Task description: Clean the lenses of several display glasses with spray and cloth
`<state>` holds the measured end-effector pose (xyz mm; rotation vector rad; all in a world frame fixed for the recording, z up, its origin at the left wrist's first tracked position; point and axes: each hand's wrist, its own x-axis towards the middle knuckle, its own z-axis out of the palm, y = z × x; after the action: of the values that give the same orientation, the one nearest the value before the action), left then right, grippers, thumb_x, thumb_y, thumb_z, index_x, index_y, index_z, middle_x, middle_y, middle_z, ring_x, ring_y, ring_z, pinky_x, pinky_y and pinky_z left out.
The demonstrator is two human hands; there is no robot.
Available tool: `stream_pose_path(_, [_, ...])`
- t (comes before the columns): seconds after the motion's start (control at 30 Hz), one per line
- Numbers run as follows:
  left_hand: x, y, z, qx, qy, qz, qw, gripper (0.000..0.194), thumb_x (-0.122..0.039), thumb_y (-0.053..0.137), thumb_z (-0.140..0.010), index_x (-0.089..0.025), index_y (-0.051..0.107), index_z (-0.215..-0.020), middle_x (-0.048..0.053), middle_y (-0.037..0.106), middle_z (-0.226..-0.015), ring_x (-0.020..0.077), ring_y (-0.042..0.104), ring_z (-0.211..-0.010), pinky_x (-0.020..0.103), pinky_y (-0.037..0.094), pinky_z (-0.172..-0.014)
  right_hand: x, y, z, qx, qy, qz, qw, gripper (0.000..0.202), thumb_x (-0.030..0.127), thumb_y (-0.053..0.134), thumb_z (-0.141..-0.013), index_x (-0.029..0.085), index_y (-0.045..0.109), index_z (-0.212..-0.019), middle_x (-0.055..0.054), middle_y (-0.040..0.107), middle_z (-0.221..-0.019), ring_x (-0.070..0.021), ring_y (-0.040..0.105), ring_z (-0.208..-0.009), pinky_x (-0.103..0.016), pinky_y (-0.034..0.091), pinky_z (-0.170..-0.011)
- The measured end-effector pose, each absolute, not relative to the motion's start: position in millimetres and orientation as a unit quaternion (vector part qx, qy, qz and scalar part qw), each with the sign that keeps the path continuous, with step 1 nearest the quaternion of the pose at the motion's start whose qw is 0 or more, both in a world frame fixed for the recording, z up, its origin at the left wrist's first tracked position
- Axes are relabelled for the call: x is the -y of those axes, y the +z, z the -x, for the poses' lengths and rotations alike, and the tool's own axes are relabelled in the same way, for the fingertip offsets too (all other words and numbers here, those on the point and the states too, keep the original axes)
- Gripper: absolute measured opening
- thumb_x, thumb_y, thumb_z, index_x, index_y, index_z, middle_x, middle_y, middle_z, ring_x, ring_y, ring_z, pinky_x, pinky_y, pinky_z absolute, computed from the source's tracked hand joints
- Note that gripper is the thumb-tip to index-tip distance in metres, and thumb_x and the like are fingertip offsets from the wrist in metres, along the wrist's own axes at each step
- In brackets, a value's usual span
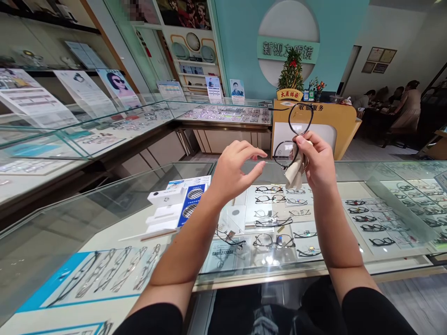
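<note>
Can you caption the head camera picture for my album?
Right hand holds glasses and a pale cloth above a display case, left hand open nearby.

The right hand (pixel 319 160) pinches black-rimmed glasses (pixel 300 120) and a pale cloth (pixel 295 173) hanging below it. The left hand (pixel 237 167) hovers near the lower lens (pixel 285 153), fingers (pixel 252 151) and thumb parted. Beneath both hands, eyeglasses (pixel 270 198) lie in a glass display counter (pixel 122 230).

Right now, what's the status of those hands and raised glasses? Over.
Right hand gripping black-rimmed glasses and pale cloth. Left hand open, apart from glasses. Nothing visible blocking the gap.
</note>
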<state>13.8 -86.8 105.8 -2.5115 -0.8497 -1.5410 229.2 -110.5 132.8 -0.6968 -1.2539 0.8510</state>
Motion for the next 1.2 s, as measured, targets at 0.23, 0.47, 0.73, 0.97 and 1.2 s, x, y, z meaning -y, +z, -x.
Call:
stream_pose_path(0.23, [85.5, 115.0, 12.2, 0.398, -0.535, 0.745, 0.015, 0.008, -0.026, 0.064, -0.090, -0.024, 0.068, -0.084, 0.003, 0.073, -0.087, 0.0207, 0.064, -0.084, 0.036, 0.050, -0.079, 113.5, 132.8, -235.0, 0.578, 0.329, 0.332, 0.669, 0.040, 0.055, 0.089, -0.081, 0.026, 0.062, -0.085, 0.001, 0.059, -0.089, -0.0131, 0.063, -0.073, -0.028, 0.051, -0.065])
stream_pose_path(0.47, [30.2, 94.5, 46.9, 0.620, -0.272, 0.733, -0.068, 0.029, -0.048, 0.072, -0.086, -0.024, 0.077, -0.100, 0.009, 0.082, -0.108, 0.0290, 0.071, -0.095, 0.036, 0.047, -0.074, 111.1, 130.6, -239.1, 0.605, 0.334, 0.329, 0.644, 0.038, 0.054, 0.089, -0.082, 0.025, 0.065, -0.082, -0.001, 0.062, -0.093, -0.0133, 0.061, -0.076, -0.029, 0.052, -0.068])
stream_pose_path(0.73, [-27.9, 49.6, 43.4, 0.657, -0.045, 0.728, -0.190, 0.030, -0.042, 0.082, -0.072, -0.021, 0.073, -0.091, 0.009, 0.083, -0.109, 0.0253, 0.075, -0.095, 0.028, 0.046, -0.070, 113.5, 133.6, -232.6, 0.603, 0.383, 0.291, 0.636, 0.033, 0.047, 0.090, -0.080, 0.024, 0.067, -0.080, -0.001, 0.065, -0.091, -0.0133, 0.061, -0.077, -0.029, 0.055, -0.072])
stream_pose_path(0.97, [-43.6, 24.5, 45.8, 0.641, -0.064, 0.721, -0.256, 0.020, -0.027, 0.084, -0.060, -0.021, 0.069, -0.073, 0.004, 0.078, -0.082, 0.0251, 0.070, -0.084, 0.031, 0.047, -0.072, 111.5, 132.2, -232.1, 0.594, 0.393, 0.277, 0.645, 0.034, 0.046, 0.093, -0.077, 0.022, 0.068, -0.079, 0.000, 0.066, -0.089, -0.0122, 0.057, -0.078, -0.028, 0.051, -0.074])
stream_pose_path(1.2, [-48.2, 24.5, 53.0, 0.614, -0.253, 0.679, -0.311, 0.029, -0.039, 0.081, -0.071, -0.019, 0.062, -0.081, 0.006, 0.070, -0.086, 0.0267, 0.068, -0.091, 0.036, 0.055, -0.083, 106.6, 131.1, -231.5, 0.562, 0.420, 0.255, 0.666, 0.050, 0.056, 0.100, -0.067, 0.023, 0.063, -0.075, 0.003, 0.058, -0.079, -0.0105, 0.051, -0.070, -0.026, 0.048, -0.066])
